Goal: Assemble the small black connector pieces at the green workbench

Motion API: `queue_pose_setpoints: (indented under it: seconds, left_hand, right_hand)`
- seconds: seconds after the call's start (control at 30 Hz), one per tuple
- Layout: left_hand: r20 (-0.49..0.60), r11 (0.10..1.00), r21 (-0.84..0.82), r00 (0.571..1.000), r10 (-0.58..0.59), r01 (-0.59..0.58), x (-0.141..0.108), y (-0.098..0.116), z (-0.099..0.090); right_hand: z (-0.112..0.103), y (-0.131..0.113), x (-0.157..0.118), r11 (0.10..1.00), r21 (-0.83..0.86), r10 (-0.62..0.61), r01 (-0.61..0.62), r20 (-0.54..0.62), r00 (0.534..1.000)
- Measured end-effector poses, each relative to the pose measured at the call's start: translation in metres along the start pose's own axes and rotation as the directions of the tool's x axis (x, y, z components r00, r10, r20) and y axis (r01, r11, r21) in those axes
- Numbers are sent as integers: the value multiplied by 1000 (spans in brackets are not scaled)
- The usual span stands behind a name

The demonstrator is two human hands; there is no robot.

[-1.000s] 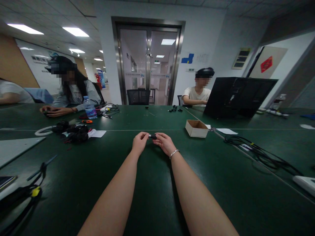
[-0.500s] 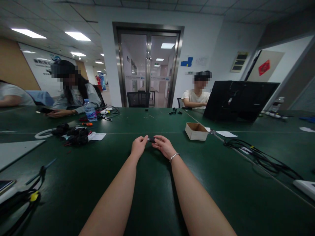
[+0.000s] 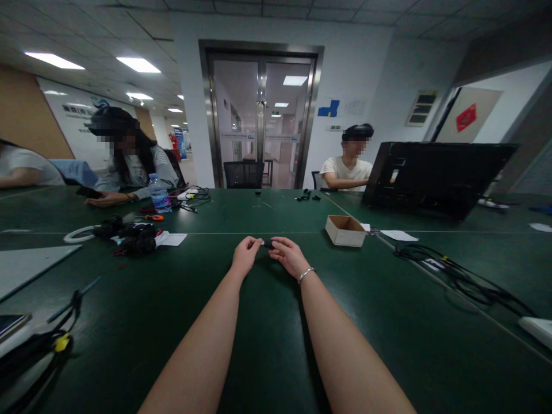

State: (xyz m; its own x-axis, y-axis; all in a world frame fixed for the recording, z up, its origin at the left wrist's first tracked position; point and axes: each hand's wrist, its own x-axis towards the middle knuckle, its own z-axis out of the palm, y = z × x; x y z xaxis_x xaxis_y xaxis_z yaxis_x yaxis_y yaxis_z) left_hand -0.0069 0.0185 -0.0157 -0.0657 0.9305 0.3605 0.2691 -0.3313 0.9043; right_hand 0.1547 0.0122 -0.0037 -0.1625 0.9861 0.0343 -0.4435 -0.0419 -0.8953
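- Head camera: we are looking forward and down at two bare hands meeting over a green table [image 3: 267, 333].
- Between the fingertips we are seeing a small black-and-silver piece [image 3: 268, 244], lying near the middle of the view; we are finding it too small to identify.
- Its long axis is running sideways, from hand to hand, roughly level, with the silver end pointing toward our left and the dark body lying toward our right.
- With the left hand [image 3: 245, 256] we are pinching the silver end, thumb and forefinger drawn together with hardly any gap.
- With the right hand [image 3: 291, 257] we are gripping the dark body, thumb and fingers closed around it; a silver bracelet [image 3: 306, 275] is circling that wrist.
- Neither hand is standing farther off: both are touching the piece, the left at one end, the right at the other.
- Beyond the right hand, well apart, we are seeing an open cardboard box [image 3: 345, 237]; to the left, a tangle of black parts [image 3: 127, 234] is lying beside white paper [image 3: 172, 239].
- Across the table, a co-worker [image 3: 349, 167] is sitting beside a black monitor [image 3: 431, 181].
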Motion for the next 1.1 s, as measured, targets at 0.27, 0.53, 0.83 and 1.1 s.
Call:
queue_pose_setpoints:
  seconds: [0.27, 0.53, 0.83, 1.1]
  left_hand:
    - [48, 996, -87, 998, -27, 31, 3, -6, 5]
    - [57, 995, -62, 995, -80, 83, 2, -6, 5]
    - [85, 986, -112, 990, -112, 121, 3, 1, 3]
    - [55, 979, -158, 991, -122, 129, 4, 2, 5]
  right_hand:
    - [-1, 3, 3, 1000, 1, 2, -2, -8, 1000]
    - [-2, 3, 4, 1000, -22, 10, -10, 9, 1000]
    - [-1, 1, 4, 1000, -18, 18, -17, 25, 1000]
    - [-1, 0, 6, 999, -36, 41, -41, 15, 999]
